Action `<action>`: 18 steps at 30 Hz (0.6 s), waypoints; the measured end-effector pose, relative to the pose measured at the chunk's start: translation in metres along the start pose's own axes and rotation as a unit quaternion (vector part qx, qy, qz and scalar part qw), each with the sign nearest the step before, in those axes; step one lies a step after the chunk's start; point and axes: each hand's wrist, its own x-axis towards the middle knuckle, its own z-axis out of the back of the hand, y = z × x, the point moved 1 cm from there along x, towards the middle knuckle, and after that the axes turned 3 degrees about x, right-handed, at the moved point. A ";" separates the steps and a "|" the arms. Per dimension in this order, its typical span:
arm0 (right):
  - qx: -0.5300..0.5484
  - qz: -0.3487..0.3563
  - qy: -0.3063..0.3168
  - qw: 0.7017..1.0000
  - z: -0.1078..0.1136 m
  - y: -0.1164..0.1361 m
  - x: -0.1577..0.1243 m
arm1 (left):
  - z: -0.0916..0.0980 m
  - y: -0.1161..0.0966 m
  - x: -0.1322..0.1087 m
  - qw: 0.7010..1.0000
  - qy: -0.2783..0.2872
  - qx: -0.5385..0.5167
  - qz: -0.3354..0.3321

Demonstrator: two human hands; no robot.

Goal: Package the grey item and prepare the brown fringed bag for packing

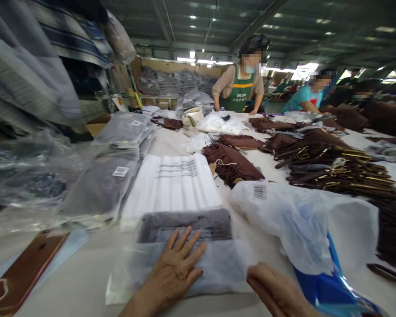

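My left hand (pixel 174 270) lies flat with fingers spread on a frosted plastic bag (pixel 128 268). Inside the bag is a dark grey, flat piece (pixel 185 220) with rounded corners; a paler printed panel shows by my fingertips. At the bag's right edge is my right hand (pixel 275 288), blurred, its fingers pressed together. Whatever those fingers hold, if anything, is hidden. Just beyond the bag rests a stack of white printed plastic bags (pixel 171 189). To the right, a crumpled translucent bag with a barcode label (pixel 303 215) covers part of a shiny blue package (pixel 326 286).
Grey bagged goods (pixel 102 185) are piled at left, near a brown phone-like object (pixel 36 264). Brown fringed pieces (pixel 234 163) lie mid-table, with a large brown heap (pixel 333 167) at right. Across the table stands a person in a green apron (pixel 239 90); others work farther right.
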 end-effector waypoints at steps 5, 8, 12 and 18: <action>-0.191 0.048 0.144 0.970 -0.012 0.006 0.077 | 0.003 -0.002 -0.001 0.999 0.021 -0.041 0.015; -0.208 0.046 0.177 0.961 -0.026 -0.003 0.100 | 0.004 -0.002 -0.001 0.998 0.024 -0.059 0.022; -0.209 0.003 0.183 0.961 -0.036 -0.009 0.116 | 0.003 -0.002 0.000 0.996 0.027 -0.076 0.026; -0.201 -0.108 0.130 0.965 -0.021 -0.031 0.129 | 0.002 -0.002 0.000 0.994 0.037 -0.100 0.035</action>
